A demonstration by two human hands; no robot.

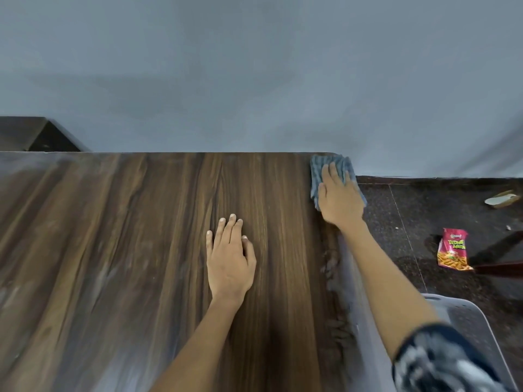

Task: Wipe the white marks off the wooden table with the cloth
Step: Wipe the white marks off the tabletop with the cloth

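A dark wooden table [158, 227] fills the lower left of the head view. White smears [36, 176] cover its left part, and a pale streak [349, 267] runs along its right edge. My right hand [339, 199] presses flat on a blue-grey cloth [318, 171] at the table's far right corner. My left hand [229, 256] lies flat on the bare wood near the middle, fingers spread, holding nothing.
A grey wall rises behind the table. To the right, the dark speckled floor holds a red snack packet [452, 248] and a pale scrap [502, 198]. A grey plastic bin [467, 315] stands by the table's near right side. A dark cabinet [34, 134] sits far left.
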